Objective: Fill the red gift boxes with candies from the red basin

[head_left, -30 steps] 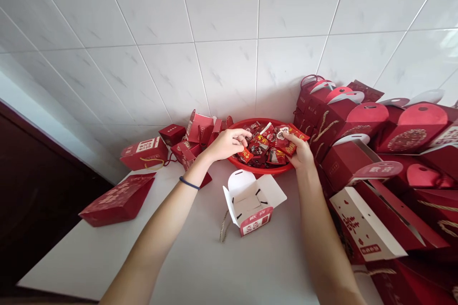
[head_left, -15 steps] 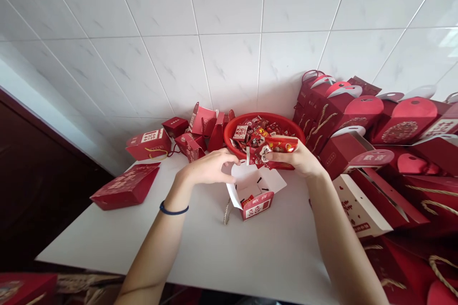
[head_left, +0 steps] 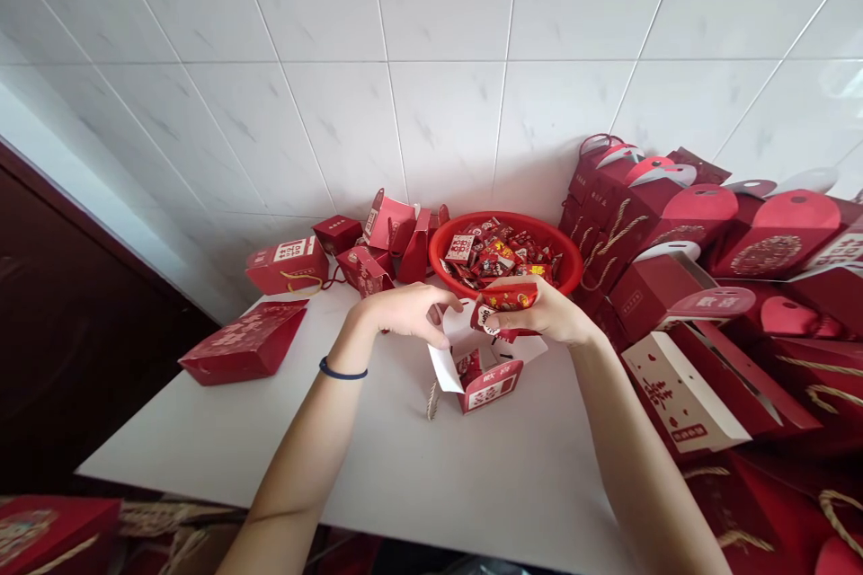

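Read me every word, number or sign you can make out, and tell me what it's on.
"囍": cream-faced box at right.
"囍": front label of the open box.
"囍": white label of the gold-corded box at left.
"囍": white-faced packet in the red bowl.
Too small or blurred: print on the held packets. No numbers readable.

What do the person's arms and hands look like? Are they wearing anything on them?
The left hand and right hand are bare, with no gloves. No sleeves show on the left arm or the right arm. A thin, dark blue band goes round the left wrist; the right wrist shows none.
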`<move>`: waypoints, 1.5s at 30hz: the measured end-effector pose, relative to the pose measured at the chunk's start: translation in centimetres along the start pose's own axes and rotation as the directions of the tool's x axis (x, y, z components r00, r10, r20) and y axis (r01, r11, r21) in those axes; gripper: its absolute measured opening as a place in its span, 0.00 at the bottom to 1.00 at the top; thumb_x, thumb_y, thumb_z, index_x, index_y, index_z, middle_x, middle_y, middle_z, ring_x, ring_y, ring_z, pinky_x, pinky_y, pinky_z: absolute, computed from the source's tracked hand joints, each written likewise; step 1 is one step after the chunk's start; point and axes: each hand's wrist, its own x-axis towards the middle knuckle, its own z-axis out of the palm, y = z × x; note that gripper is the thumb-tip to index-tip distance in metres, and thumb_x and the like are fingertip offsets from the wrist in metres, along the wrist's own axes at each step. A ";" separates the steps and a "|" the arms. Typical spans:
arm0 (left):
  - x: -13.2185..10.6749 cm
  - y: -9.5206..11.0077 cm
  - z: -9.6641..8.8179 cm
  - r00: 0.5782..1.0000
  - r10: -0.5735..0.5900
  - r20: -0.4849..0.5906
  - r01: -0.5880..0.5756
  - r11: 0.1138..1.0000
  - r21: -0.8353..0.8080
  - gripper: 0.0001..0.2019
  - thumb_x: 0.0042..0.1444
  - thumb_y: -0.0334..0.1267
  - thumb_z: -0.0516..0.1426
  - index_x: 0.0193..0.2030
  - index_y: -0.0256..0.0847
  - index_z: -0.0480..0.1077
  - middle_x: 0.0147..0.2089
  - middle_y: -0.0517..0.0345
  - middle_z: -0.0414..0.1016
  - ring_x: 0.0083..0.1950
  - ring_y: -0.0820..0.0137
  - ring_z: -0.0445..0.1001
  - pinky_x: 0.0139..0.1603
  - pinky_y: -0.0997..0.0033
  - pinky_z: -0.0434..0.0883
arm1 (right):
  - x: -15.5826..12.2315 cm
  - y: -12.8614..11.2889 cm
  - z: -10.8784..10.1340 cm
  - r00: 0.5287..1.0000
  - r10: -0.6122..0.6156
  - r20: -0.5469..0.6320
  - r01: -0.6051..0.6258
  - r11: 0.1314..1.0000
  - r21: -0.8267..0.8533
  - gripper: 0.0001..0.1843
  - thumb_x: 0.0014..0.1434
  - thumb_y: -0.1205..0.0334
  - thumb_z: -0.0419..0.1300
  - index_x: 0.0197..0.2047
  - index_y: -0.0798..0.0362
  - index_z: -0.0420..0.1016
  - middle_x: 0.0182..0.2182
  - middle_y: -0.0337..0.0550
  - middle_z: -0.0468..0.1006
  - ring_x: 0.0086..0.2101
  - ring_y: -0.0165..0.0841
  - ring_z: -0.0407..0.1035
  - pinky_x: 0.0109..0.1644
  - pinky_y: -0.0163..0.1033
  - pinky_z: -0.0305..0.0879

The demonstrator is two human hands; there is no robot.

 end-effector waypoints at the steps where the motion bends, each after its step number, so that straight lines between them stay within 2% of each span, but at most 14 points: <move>1: 0.1 0.2 -0.1 1.000 0.010 0.005 -0.010 1.000 0.008 0.32 0.46 0.43 0.67 0.60 0.43 0.71 0.53 0.53 0.79 0.49 0.62 0.78 0.42 0.72 0.70 | 0.1 0.0 0.2 1.000 0.005 0.004 -0.005 1.000 -0.009 0.26 0.43 0.50 0.76 0.40 0.59 0.81 0.34 0.43 0.80 0.34 0.32 0.71 0.40 0.38 0.67; 4: 0.2 0.7 -0.4 0.999 0.038 0.022 -0.038 0.999 0.016 0.31 0.45 0.40 0.66 0.59 0.45 0.72 0.50 0.56 0.80 0.47 0.63 0.78 0.40 0.74 0.70 | 0.5 0.2 0.9 1.000 -0.007 -0.003 0.007 0.996 -0.085 0.24 0.47 0.48 0.74 0.41 0.58 0.81 0.36 0.44 0.80 0.36 0.33 0.72 0.41 0.39 0.69; 8: 0.4 0.6 -0.5 0.999 0.050 0.021 -0.050 0.999 0.006 0.32 0.45 0.42 0.67 0.60 0.43 0.72 0.47 0.55 0.80 0.47 0.60 0.78 0.40 0.72 0.70 | 0.6 0.5 1.2 0.980 -0.115 -0.160 0.102 0.991 -0.089 0.19 0.55 0.48 0.68 0.41 0.56 0.79 0.38 0.44 0.80 0.39 0.33 0.72 0.43 0.37 0.68; 12: 0.9 0.3 -0.7 0.998 0.065 0.027 -0.065 0.998 0.020 0.34 0.43 0.43 0.68 0.61 0.43 0.72 0.50 0.53 0.80 0.49 0.58 0.78 0.43 0.70 0.72 | 0.6 0.7 1.3 0.941 -0.043 -0.335 0.073 0.994 0.078 0.22 0.51 0.45 0.70 0.39 0.54 0.75 0.30 0.39 0.76 0.30 0.30 0.69 0.34 0.35 0.65; 15: 1.0 0.5 -0.9 0.996 0.087 0.034 -0.088 0.996 0.006 0.34 0.42 0.39 0.68 0.60 0.43 0.73 0.52 0.55 0.80 0.49 0.59 0.79 0.44 0.69 0.72 | 0.8 0.9 2.0 0.948 0.026 -0.317 0.016 0.992 0.128 0.22 0.47 0.46 0.72 0.34 0.55 0.74 0.26 0.37 0.75 0.27 0.29 0.68 0.31 0.34 0.63; 19: 1.0 0.6 -1.0 0.993 0.103 0.051 -0.102 0.995 -0.022 0.33 0.42 0.38 0.68 0.59 0.44 0.74 0.50 0.56 0.81 0.47 0.60 0.79 0.41 0.71 0.72 | 1.0 1.4 2.6 0.969 0.058 -0.239 -0.092 0.987 -0.133 0.14 0.51 0.53 0.68 0.31 0.56 0.78 0.28 0.41 0.79 0.31 0.31 0.70 0.36 0.36 0.64; 23: 1.0 0.0 -0.7 0.996 0.065 0.055 -0.063 0.997 -0.036 0.37 0.44 0.41 0.68 0.64 0.42 0.70 0.47 0.54 0.81 0.46 0.60 0.79 0.41 0.71 0.71 | 0.5 1.3 2.0 0.951 -0.059 -0.303 -0.047 0.942 -0.331 0.09 0.57 0.57 0.63 0.34 0.54 0.79 0.33 0.42 0.81 0.35 0.32 0.72 0.42 0.37 0.66; 26: 1.1 -0.4 -0.4 0.996 0.071 0.047 -0.069 0.996 -0.050 0.38 0.43 0.42 0.68 0.64 0.42 0.69 0.46 0.54 0.81 0.46 0.60 0.80 0.41 0.71 0.71 | -0.2 0.9 1.9 0.963 -0.086 -0.254 -0.021 0.920 -0.391 0.08 0.59 0.58 0.61 0.36 0.53 0.78 0.32 0.41 0.80 0.33 0.32 0.72 0.40 0.36 0.66; 30: 1.0 -0.5 -0.3 0.997 0.073 0.021 -0.072 0.997 -0.029 0.38 0.43 0.43 0.69 0.64 0.45 0.70 0.50 0.54 0.81 0.48 0.60 0.79 0.41 0.71 0.71 | -0.9 0.5 3.0 0.994 0.025 -0.105 -0.088 0.756 -0.649 0.06 0.57 0.67 0.60 0.36 0.52 0.78 0.30 0.39 0.78 0.30 0.30 0.69 0.34 0.34 0.58; 32: 1.0 -0.5 -0.2 0.998 0.064 0.017 -0.063 0.998 -0.021 0.39 0.42 0.43 0.69 0.65 0.45 0.69 0.53 0.53 0.80 0.49 0.59 0.79 0.42 0.71 0.71 | -1.0 0.5 3.5 0.990 0.078 -0.115 -0.139 0.654 -0.744 0.07 0.55 0.70 0.59 0.35 0.52 0.78 0.28 0.39 0.77 0.28 0.29 0.66 0.32 0.34 0.53; 34: 0.9 -0.5 0.0 0.998 0.055 0.020 -0.054 0.998 -0.025 0.40 0.42 0.43 0.69 0.66 0.44 0.68 0.54 0.52 0.80 0.50 0.58 0.79 0.42 0.71 0.71 | -0.7 0.5 3.6 0.985 0.089 -0.148 -0.171 0.617 -0.768 0.07 0.53 0.71 0.59 0.35 0.53 0.77 0.29 0.40 0.77 0.29 0.29 0.65 0.31 0.34 0.52; 39: 0.5 -0.5 0.4 0.999 0.052 0.002 -0.052 0.998 -0.036 0.40 0.44 0.43 0.68 0.67 0.45 0.68 0.55 0.52 0.80 0.51 0.59 0.78 0.44 0.71 0.71 | 0.3 0.9 2.8 0.970 0.244 -0.012 -0.203 0.777 -0.595 0.08 0.45 0.75 0.61 0.26 0.53 0.77 0.26 0.39 0.78 0.26 0.29 0.67 0.28 0.31 0.57; 42: 0.2 -0.7 0.6 0.998 0.051 -0.021 -0.051 0.998 -0.024 0.40 0.44 0.43 0.68 0.67 0.45 0.67 0.58 0.51 0.78 0.52 0.59 0.78 0.45 0.71 0.72 | 0.7 1.2 2.7 0.967 0.246 -0.072 -0.250 0.848 -0.467 0.09 0.46 0.76 0.58 0.24 0.54 0.76 0.21 0.38 0.75 0.23 0.29 0.69 0.25 0.31 0.59; 45: 0.1 -1.0 0.9 0.998 0.063 -0.021 -0.064 0.997 -0.033 0.40 0.45 0.45 0.67 0.68 0.46 0.66 0.60 0.50 0.77 0.53 0.59 0.78 0.46 0.71 0.72 | 0.3 1.2 2.8 0.964 0.243 -0.105 -0.265 0.864 -0.428 0.09 0.49 0.73 0.57 0.30 0.54 0.79 0.21 0.38 0.76 0.22 0.30 0.70 0.25 0.32 0.60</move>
